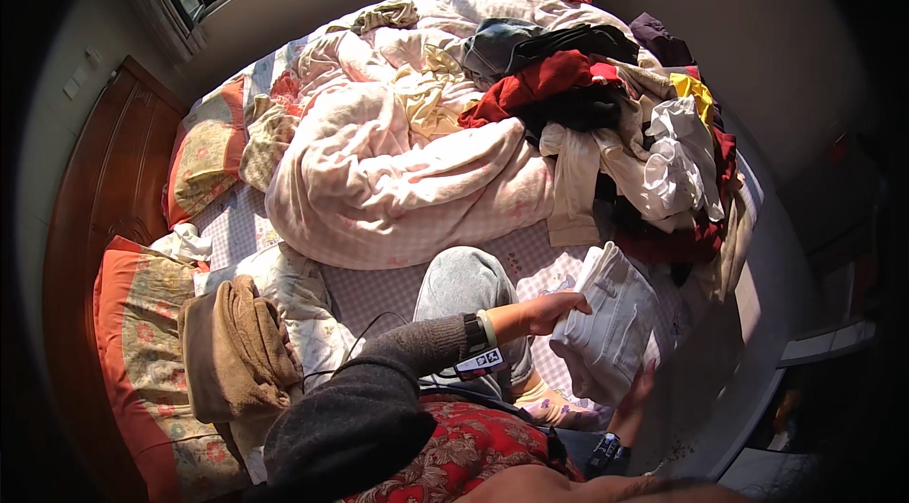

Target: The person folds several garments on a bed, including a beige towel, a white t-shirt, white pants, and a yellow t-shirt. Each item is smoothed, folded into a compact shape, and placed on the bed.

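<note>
A folded bundle of white denim trousers is held between my two hands above the checked bed sheet. My left hand grips its near left edge, thumb on top and fingers partly hidden under the cloth. Lower down, my right hand supports the bottom right corner, its fingers partly behind the fabric. Just beyond the bundle lies a heap of mixed clothes, with a cream garment hanging toward me and a white garment on top. My bent knee in grey trousers is left of the bundle.
A rumpled pink-and-white quilt covers the bed's middle. Red clothing and dark clothing lie beyond. At left are a folded brown blanket, floral pillows and a wooden headboard. A dark cable passes near my left arm.
</note>
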Demonstrator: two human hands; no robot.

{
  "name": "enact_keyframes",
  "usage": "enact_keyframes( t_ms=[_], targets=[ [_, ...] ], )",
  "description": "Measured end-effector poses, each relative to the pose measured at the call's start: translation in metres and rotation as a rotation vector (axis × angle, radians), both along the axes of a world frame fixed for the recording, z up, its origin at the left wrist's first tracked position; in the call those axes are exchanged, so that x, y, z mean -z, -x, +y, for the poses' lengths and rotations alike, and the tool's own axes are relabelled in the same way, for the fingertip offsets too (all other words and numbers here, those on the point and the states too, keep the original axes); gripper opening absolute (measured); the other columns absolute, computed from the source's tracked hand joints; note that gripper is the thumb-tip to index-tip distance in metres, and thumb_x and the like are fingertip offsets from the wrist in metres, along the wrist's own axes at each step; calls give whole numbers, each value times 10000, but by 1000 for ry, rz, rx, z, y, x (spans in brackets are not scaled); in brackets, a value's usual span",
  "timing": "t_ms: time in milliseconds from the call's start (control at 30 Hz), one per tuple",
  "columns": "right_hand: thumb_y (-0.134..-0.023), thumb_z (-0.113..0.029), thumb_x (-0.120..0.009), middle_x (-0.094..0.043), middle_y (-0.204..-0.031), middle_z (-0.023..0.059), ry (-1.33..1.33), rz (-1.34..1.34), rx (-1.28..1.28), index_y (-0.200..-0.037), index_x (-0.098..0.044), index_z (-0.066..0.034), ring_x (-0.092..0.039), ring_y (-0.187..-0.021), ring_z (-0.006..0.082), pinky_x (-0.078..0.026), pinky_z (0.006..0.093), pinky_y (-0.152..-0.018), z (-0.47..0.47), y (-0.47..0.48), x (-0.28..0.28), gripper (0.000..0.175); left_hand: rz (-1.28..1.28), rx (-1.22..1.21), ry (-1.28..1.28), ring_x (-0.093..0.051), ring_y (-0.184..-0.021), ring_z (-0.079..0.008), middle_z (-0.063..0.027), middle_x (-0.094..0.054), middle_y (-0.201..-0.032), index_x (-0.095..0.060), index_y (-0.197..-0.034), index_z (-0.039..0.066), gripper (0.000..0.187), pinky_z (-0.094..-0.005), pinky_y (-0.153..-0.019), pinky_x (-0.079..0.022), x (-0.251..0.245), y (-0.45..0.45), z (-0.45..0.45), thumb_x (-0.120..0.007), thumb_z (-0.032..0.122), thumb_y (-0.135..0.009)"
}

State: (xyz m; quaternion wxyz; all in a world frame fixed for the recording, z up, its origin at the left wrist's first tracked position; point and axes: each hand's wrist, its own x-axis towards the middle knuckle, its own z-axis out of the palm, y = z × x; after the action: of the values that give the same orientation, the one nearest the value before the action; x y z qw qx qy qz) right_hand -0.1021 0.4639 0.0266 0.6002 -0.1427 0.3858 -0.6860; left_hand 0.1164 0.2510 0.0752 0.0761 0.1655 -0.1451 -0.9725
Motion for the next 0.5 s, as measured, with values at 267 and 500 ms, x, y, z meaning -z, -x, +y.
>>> enact_keyframes(
  t_ms=[267,500],
  targets=[
    [-911,-402,-600,-554,-1197,157,-443,112,-233,-1374,-416,-95,-549,-1033,239,-456,368,-883,-40,-21,72,586,-48,-617,143,-654,-868,-259,-153,-655,-1038,-544,-1197,-22,468,-375,-834,-524,-63,-151,-58,-566,239,-810],
    [-947,-282,-587,-656,-1004,135,-515,143,-241,-1230,-512,-88,-654,-838,208,-549,308,-701,-52,-23,102,351,-476,-1492,1748,-582,-964,-201,-98,-571,-1067,-456,-1219,28,559,-322,-872,-471,-46,-307,-102,-743,261,-800]
  ],
)
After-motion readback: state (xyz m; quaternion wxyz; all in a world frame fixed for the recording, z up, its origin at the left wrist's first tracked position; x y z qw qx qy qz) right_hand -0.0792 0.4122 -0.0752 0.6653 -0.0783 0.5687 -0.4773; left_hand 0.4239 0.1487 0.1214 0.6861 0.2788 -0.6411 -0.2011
